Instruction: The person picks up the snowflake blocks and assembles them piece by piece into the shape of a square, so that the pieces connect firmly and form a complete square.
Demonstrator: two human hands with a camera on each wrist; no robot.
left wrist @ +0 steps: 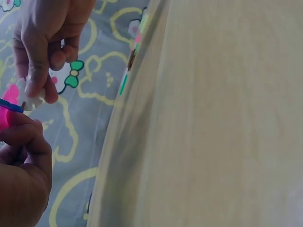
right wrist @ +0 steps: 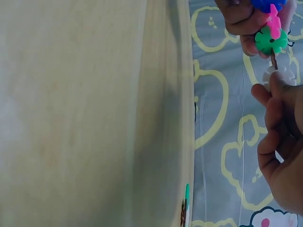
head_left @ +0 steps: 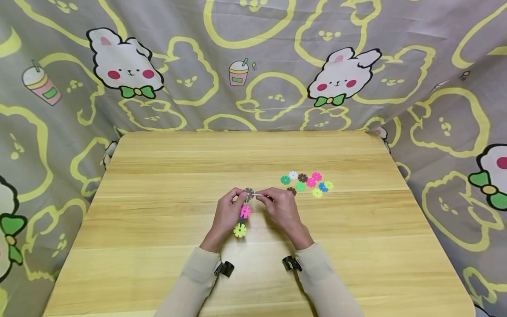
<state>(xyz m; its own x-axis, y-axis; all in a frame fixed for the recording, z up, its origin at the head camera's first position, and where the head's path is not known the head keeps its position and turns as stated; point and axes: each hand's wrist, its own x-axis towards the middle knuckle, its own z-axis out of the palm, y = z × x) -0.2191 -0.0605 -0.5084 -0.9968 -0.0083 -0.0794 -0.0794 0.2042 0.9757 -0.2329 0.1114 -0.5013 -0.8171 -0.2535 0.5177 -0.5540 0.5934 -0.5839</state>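
Observation:
My left hand [head_left: 229, 209] grips a chain of notched plastic discs. From it hang a pink disc [head_left: 245, 211], a blue disc [right wrist: 270, 4] and, lowest, a yellow disc [head_left: 239, 230]. A green disc [right wrist: 271, 40] sits by the left fingers, and a brown disc [head_left: 248, 193], seen edge-on in the right wrist view, forms the upper end. Thumb and finger of my right hand [head_left: 282, 206] pinch a white disc [right wrist: 286, 75]. Its edge meets the brown disc's edge, the two standing crosswise. Both hands are raised above the tabletop.
Beyond the right hand several loose discs lie on the wooden table [head_left: 158, 176], among them a green disc [head_left: 285, 180], a white disc [head_left: 293, 175], pink discs and a yellow disc [head_left: 317, 193]. A patterned curtain [head_left: 190, 61] stands around the table's back and sides.

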